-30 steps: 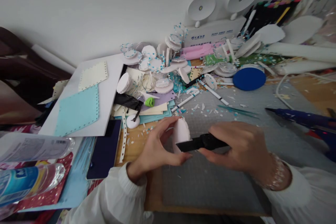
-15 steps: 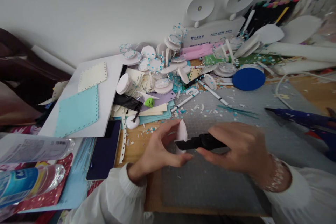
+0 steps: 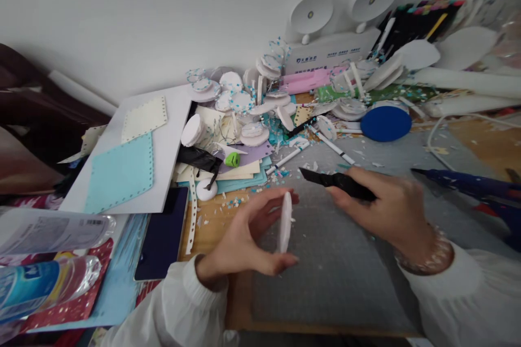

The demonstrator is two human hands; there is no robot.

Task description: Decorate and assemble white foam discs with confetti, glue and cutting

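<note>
Between the thumb and fingers of my left hand (image 3: 248,233), a thin white foam disc (image 3: 286,222) is held upright by its edge, with its rim turned toward me. Small crumbs cling to its right side. My right hand (image 3: 382,211) is closed around a black utility knife (image 3: 345,183). The knife's dark blade points left and slightly up, apart from the disc. Beneath both hands lies a grey cutting mat (image 3: 321,276).
Several white discs (image 3: 254,133) and blue-white scraps pile up behind. A blue glue gun (image 3: 468,181) lies right, a blue disc (image 3: 386,123) at the back. Left are a dark phone (image 3: 160,238), a white board (image 3: 163,162) and a plastic bottle (image 3: 44,282).
The knife has moved up and right, away from the disc it was against. My left hand has stayed nearly in place, and the disc now shows more fully.
</note>
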